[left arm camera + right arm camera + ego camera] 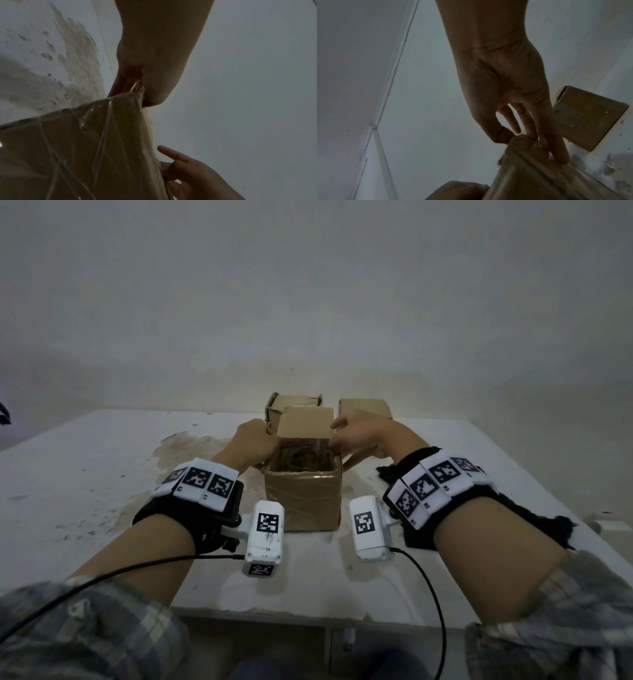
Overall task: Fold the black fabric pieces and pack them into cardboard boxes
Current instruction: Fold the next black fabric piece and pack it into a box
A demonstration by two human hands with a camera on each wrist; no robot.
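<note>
An open, tape-wrapped cardboard box (303,498) stands mid-table with its rear flap (305,422) upright. My left hand (257,440) curls round the flap at the box's left top edge; the left wrist view shows that hand (149,81) pinching the cardboard corner (137,90). My right hand (356,436) is at the right top edge. In the right wrist view its thumb and fingers (530,134) pinch the flap edge (522,143). Black fabric (548,529) lies on the table under my right forearm. What is inside the box is unclear.
Two more cardboard boxes stand behind, one with open flaps (294,405) and one shut (364,409), the latter also in the right wrist view (587,119). The white table (102,474) is stained and chipped left of the box. A wall rises behind.
</note>
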